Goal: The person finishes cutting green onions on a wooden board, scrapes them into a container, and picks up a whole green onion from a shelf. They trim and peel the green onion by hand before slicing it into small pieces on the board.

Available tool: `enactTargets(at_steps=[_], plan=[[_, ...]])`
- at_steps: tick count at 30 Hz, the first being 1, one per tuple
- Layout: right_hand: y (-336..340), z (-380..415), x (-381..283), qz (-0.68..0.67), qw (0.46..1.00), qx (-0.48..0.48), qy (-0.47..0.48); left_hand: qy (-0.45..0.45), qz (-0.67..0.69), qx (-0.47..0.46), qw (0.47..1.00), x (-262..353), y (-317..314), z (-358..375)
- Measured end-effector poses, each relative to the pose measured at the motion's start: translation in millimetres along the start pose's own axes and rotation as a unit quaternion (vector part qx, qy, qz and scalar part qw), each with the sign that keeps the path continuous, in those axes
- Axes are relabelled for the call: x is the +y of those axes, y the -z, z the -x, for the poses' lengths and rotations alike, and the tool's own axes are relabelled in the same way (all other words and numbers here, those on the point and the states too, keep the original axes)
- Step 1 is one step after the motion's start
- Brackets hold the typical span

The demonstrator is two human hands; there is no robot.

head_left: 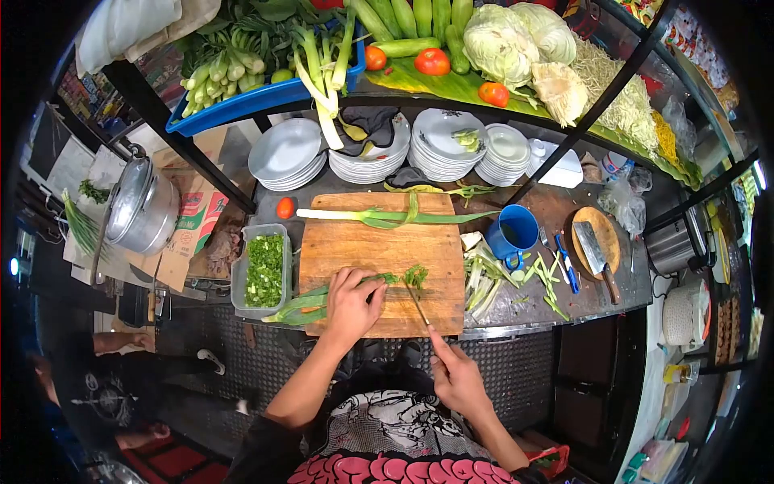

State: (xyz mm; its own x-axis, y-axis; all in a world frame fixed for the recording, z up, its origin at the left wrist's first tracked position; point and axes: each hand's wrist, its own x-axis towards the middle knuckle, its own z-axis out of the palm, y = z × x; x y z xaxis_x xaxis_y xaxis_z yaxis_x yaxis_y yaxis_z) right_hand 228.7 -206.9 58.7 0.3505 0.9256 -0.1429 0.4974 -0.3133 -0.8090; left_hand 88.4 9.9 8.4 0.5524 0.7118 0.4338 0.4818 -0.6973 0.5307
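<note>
On the wooden cutting board (379, 250), my left hand (355, 302) presses down with bent fingers on a bundle of green onions (302, 309). The leaves hang past the board's left edge. My right hand (461, 377) is closed round the handle of a knife (419, 305), its blade just right of the bundle's cut end. Chopped green onion (415, 276) lies in a small heap by the blade. Across the back of the board rests a whole leek (363, 214). A plastic container (235, 284) of chopped greens stands to the left, with a tomato (285, 207) behind it.
Stacked plates (287, 153) line the back under a shelf of cabbages (501, 47) and other vegetables. To the right are a blue mug (513, 234), trimmings (484, 278) and a cleaver (592, 248) on a round board. At left stand a metal pot (147, 211) and another person (105, 387).
</note>
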Motion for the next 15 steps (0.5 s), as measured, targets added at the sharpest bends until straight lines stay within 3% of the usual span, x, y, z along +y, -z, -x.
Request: enactTargets(at_steps=[2,15], plan=[[-6.2,-6.0,1.5,-0.024,0.999,0.002,0.049,-0.010,0.004,0.006,1.000,0.6,-0.1,-1.2],[-9.0,-16.1,-5.4,-0.023,0.999,0.020,0.039,-0.005,0.011,0.017,1.000,2.1,-0.2,-0.8]])
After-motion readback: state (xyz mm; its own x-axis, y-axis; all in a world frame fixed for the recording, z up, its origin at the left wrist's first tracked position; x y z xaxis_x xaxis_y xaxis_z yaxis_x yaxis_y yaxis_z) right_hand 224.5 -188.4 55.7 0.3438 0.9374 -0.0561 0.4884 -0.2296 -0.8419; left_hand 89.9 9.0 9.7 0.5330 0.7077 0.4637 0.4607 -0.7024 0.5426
